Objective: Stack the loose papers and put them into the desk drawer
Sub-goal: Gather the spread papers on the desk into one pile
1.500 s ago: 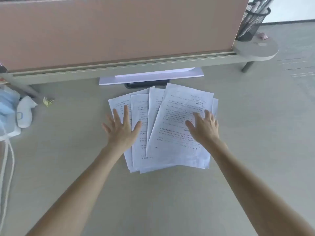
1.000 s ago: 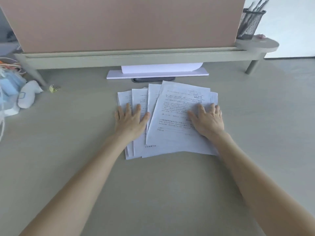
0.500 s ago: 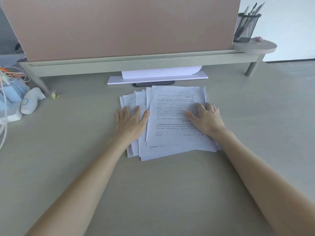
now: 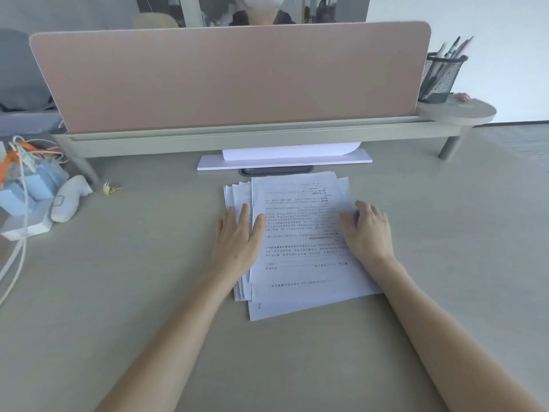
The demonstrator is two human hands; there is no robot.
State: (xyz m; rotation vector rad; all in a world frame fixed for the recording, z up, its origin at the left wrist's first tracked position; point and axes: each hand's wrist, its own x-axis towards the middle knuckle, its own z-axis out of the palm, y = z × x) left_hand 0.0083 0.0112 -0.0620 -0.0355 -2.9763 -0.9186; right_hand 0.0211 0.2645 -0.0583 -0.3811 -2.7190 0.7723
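Observation:
Several printed white papers (image 4: 300,233) lie in a loose, nearly overlapped pile at the middle of the beige desk (image 4: 118,292). My left hand (image 4: 237,242) presses flat on the pile's left edge, fingers together and pointing away from me. My right hand (image 4: 367,230) rests on the right edge, fingers slightly curled over the top sheet. Sheet edges still stick out at the left and at the bottom. No drawer is in view.
A pink divider panel (image 4: 231,75) on a low shelf stands behind the papers, with a white board (image 4: 285,162) under it. A mesh pen cup (image 4: 441,75) stands at the right end. Blue boxes, cables and a white device (image 4: 69,200) crowd the left edge.
Both hands have pushed inward, and the fanned sheets have closed up into a narrower pile. The view has tilted upward, showing more of the divider.

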